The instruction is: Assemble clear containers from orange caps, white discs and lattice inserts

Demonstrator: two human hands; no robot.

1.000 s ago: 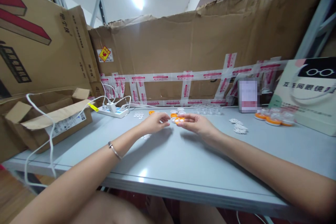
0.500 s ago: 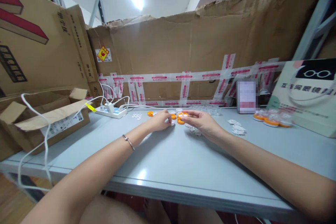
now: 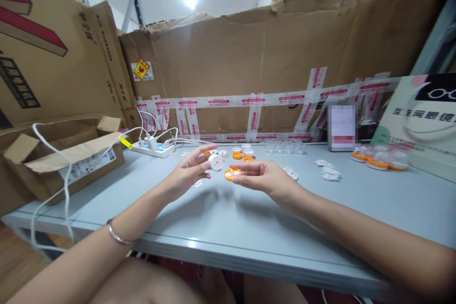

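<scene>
Between the thumb and fingers of my left hand [image 3: 190, 171] is a round white plastic part [image 3: 215, 162], its face tilted toward me. My right hand [image 3: 265, 178] pinches an orange disc-shaped part [image 3: 231, 174] with white round pieces on it. Both parts are held above the table, close together but apart. Behind them on the table stand orange rings [image 3: 237, 153] and white round pieces [image 3: 223, 153]. A pile of small white parts [image 3: 290, 172] lies partly hidden behind my right hand.
Clear plastic cups [image 3: 285, 146] line the back of the grey table [image 3: 213, 213]. To the right are white pieces [image 3: 329, 172], orange-based clear assemblies [image 3: 379, 159] and a propped screen [image 3: 342, 128]. At left sit a power strip [image 3: 156, 150] and an open cardboard box [image 3: 71, 164].
Both hands have come up from the table toward me. My left hand has moved left with the white part, and the orange part now shows in my right hand.
</scene>
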